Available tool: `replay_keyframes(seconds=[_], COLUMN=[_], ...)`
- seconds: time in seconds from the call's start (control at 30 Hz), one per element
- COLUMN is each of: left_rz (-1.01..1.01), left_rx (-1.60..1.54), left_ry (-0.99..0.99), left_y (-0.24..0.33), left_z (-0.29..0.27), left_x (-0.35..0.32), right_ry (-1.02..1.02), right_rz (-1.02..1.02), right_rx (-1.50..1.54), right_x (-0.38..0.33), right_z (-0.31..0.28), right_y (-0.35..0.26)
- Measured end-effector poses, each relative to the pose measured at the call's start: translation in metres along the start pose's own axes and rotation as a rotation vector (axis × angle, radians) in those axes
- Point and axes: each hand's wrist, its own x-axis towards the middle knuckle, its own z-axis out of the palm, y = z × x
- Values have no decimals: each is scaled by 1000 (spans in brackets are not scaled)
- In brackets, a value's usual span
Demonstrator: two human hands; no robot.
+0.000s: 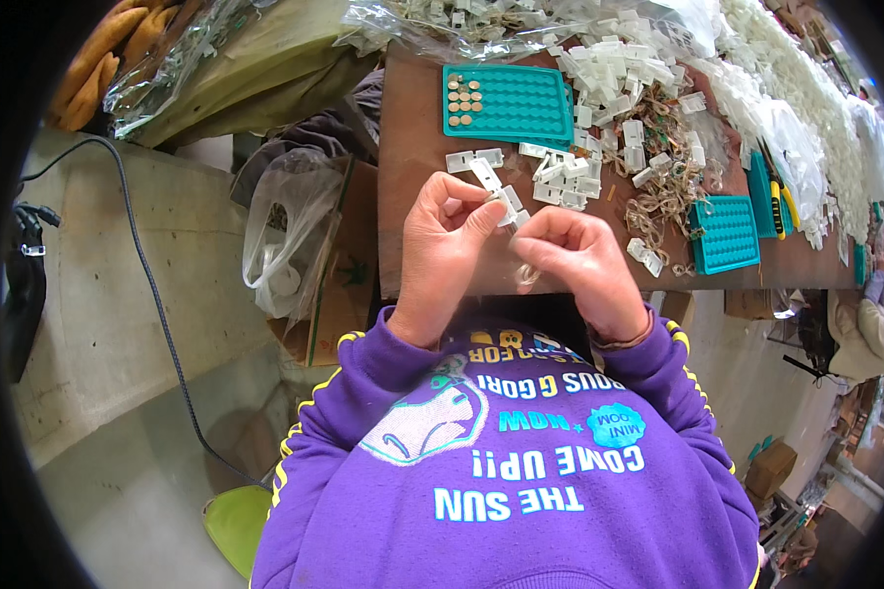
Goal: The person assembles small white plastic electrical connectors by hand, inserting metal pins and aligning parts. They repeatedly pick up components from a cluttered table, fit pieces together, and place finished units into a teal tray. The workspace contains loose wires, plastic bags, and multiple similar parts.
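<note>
My left hand (pixel 446 240) is closed in a pinch, thumb against forefinger, on a small white plastic case (pixel 509 200) just above the table's near edge. Close beside it, my right hand (pixel 578 257) is also pinched shut, on a thin coiled wire (pixel 527 274) that dangles below the fingertips. The fingers partly hide where wire and case come together. Just beyond both hands lie loose white plastic cases (pixel 568 179). A tangled pile of wires (pixel 663 201) is right of my right hand.
A teal tray (pixel 521 103) with several round metal discs lies at the back. On the right are another teal tray (pixel 727 236) and yellow-handled pliers (pixel 778 208). White cases (pixel 619 74) are heaped behind. A plastic bag (pixel 287 231) hangs by a cardboard box; another person (pixel 866 329) is far right.
</note>
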Motion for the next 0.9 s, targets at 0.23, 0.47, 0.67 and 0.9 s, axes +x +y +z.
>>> replay_keyframes(seconds=[0.23, 0.47, 0.67, 0.9], left_rz=[-67, 209, 199, -190], left_rx=[-160, 141, 47, -509], left_ry=[120, 121, 101, 41], left_y=[-1, -9, -10, -11], left_z=[15, 10, 8, 8], left_x=[-9, -10, -11, -14], right_ry=[232, 332, 248, 264], right_rz=[-365, -613, -408, -296], right_rx=[-521, -748, -585, -360], right_x=[1, 4, 4, 11], right_z=[13, 16, 14, 22], right_y=[6, 7, 6, 19])
